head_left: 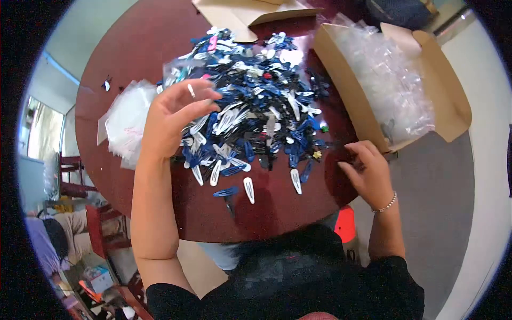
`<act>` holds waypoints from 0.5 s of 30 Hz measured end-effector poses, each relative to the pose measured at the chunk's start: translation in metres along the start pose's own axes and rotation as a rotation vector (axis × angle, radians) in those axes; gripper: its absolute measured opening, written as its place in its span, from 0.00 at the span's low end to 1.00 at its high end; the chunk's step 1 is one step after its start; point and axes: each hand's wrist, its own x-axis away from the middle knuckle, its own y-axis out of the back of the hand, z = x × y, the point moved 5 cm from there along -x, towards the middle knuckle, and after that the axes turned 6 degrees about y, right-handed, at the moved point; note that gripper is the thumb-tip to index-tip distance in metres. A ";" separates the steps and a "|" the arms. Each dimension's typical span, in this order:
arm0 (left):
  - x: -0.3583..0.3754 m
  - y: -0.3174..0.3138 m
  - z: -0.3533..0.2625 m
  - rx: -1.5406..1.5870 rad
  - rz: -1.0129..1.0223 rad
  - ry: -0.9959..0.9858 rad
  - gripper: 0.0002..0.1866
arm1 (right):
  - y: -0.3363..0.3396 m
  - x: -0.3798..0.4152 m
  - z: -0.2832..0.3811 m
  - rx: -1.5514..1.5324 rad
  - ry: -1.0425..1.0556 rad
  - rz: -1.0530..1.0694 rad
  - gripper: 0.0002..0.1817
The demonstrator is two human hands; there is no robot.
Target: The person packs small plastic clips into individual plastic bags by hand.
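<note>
A big heap of blue, white and black hair clips (256,101) lies on a round dark-red table (144,48). My left hand (173,120) is raised over the heap's left edge, fingers spread and curled, with nothing visibly held. My right hand (368,170) rests at the table's right edge beside the heap, fingers bent around something dark and small that I cannot make out. A few single white clips (249,189) lie apart at the near side of the heap.
A cardboard box (448,101) full of clear plastic bags stands at the right. A stack of clear bags (128,122) lies left of the heap. Another cardboard flap (240,13) sits at the far edge. Chairs and clutter are on the floor to the left.
</note>
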 end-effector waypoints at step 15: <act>-0.004 -0.002 -0.015 -0.113 -0.220 -0.087 0.15 | -0.037 -0.054 -0.011 0.071 0.229 -0.074 0.11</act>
